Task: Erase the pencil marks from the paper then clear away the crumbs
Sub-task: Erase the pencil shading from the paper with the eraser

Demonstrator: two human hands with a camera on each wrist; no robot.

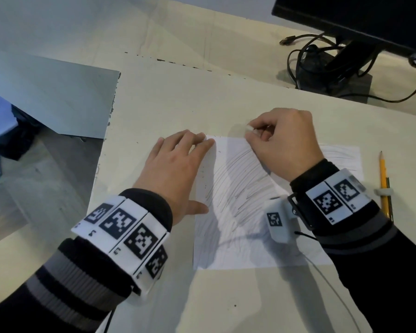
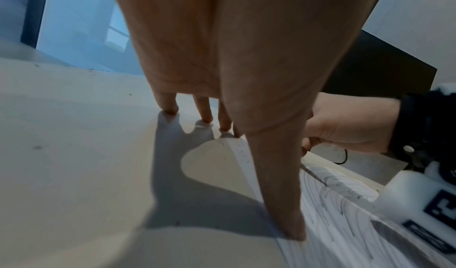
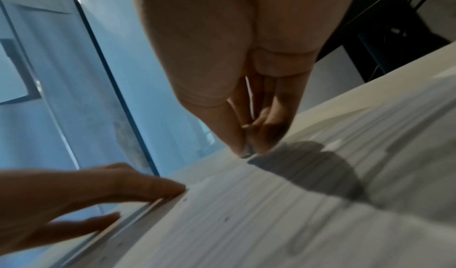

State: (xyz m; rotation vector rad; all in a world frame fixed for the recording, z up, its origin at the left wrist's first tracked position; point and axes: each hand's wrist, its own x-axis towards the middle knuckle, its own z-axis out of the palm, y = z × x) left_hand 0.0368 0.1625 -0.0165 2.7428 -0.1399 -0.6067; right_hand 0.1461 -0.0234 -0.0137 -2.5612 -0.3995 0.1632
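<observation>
While the left hand (image 1: 175,162) lies flat with its fingers straight and loosely spread, fingertips on the paper's (image 1: 238,236) left edge and thumb on the same edge nearer the body, the head view shows the right hand (image 1: 286,145) pinching a small white eraser (image 1: 249,128) at the sheet's far edge — pencil marks (image 1: 235,188) cover most of the sheet, so erasing looks barely begun. A pencil (image 1: 384,182) lies on the table (image 1: 154,104) just right of the paper, a monitor (image 1: 351,18) well beyond. From the left wrist, the straight fingers (image 2: 170,104) press down near the paper's corner, dark crumbs (image 2: 240,151) dotted beside them. From the right wrist, thumb and forefinger close tight on the eraser (image 3: 246,152), its tip at the paper's edge. To do it well, I judge: keep the left hand pressing firmly, rub in short strokes away from it so the sheet stays taut and does not crease, and work towards the body in bands — crumbs last
</observation>
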